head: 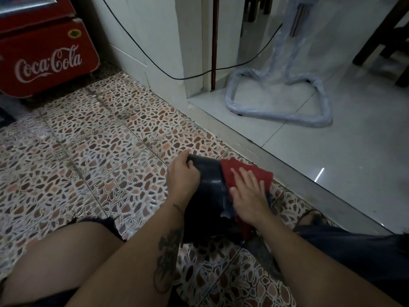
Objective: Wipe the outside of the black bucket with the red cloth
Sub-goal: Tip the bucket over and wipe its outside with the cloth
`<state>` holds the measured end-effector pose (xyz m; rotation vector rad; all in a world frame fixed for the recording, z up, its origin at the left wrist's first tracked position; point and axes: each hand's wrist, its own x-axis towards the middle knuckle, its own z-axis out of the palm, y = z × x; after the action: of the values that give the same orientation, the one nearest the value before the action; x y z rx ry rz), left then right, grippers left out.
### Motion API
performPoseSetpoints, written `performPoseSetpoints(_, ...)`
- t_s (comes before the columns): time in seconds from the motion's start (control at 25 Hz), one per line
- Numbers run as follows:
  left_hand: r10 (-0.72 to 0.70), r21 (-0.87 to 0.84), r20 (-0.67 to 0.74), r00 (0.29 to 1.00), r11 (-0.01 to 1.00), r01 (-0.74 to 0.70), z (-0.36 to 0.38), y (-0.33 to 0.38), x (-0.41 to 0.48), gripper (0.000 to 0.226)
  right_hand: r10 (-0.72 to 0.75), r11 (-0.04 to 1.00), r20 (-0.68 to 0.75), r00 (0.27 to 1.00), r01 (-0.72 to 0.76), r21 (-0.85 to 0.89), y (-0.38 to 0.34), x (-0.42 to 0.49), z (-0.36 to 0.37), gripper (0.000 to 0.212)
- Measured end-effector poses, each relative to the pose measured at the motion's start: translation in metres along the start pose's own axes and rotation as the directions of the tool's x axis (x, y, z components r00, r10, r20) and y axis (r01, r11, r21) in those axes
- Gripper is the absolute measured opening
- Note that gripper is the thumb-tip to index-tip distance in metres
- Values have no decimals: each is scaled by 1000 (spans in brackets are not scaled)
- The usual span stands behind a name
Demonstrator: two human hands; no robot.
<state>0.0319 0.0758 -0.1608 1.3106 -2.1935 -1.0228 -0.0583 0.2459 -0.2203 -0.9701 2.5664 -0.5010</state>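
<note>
head: bucket (208, 196) on its side on tiled floor (88, 151), near centre | left hand (184, 176) clamped on far rim | right hand (247, 193) flat, fingers apart, pressing cloth (239, 171) on right wall | wiping midway; rest of outside left

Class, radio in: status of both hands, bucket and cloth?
Left hand grips bucket edge. Right hand flat, pressing red cloth on bucket's outside. Nothing in the way.
</note>
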Motion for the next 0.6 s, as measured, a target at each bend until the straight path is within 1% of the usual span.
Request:
performPoseSetpoints(0.08, 192, 92, 10, 981, 977, -192, -3, -17, -25, 46, 119, 992, 26, 993, -118, -39, 27, 3, -10, 58)
performPoseSetpoints(0.12, 262, 126, 28, 965, 956, -264, -5, -23, -40, 50, 156, 987, 34, 987, -154, -45, 36, 5, -13, 58)
performPoseSetpoints(0.2, 333, 198, 76, 940, 919, -341, -5, -34, -63, 56, 204, 979, 25, 979, -203, -18, 42, 14, -15, 57)
performPoseSetpoints(0.24, 317, 223, 84, 945, 918, -328, -5, -36, -69, 58, 224, 974, 15, 974, -225, 7, 39, 20, -17, 57)
performPoseSetpoints(0.32, 222, 227, 49, 974, 947, -227, -7, -37, -75, 58, 258, 965, 1, 966, -258, 39, 29, 29, -20, 56)
performPoseSetpoints(0.36, 196, 228, 32, 980, 953, -198, -9, -36, -75, 57, 256, 966, -15, 966, -256, 39, 23, 30, -21, 56)
performPoseSetpoints(0.44, 218, 223, 30, 975, 950, -220, -11, -29, -73, 51, 213, 977, -32, 977, -211, 40, 10, 24, -20, 56)
performPoseSetpoints(0.48, 237, 193, 25, 971, 952, -237, -11, -24, -68, 46, 153, 987, -25, 988, -152, 52, 0, 19, -19, 57)
performPoseSetpoints(0.52, 230, 158, 17, 973, 960, -229, -11, -17, -60, 39, 65, 995, -11, 998, -64, 70, -11, 13, -16, 59)
performPoseSetpoints(0.6, 121, 137, 2, 993, 983, -121, -15, -6, -41, 27, -125, 988, 9, 992, 123, 97, -35, 0, -10, 62)
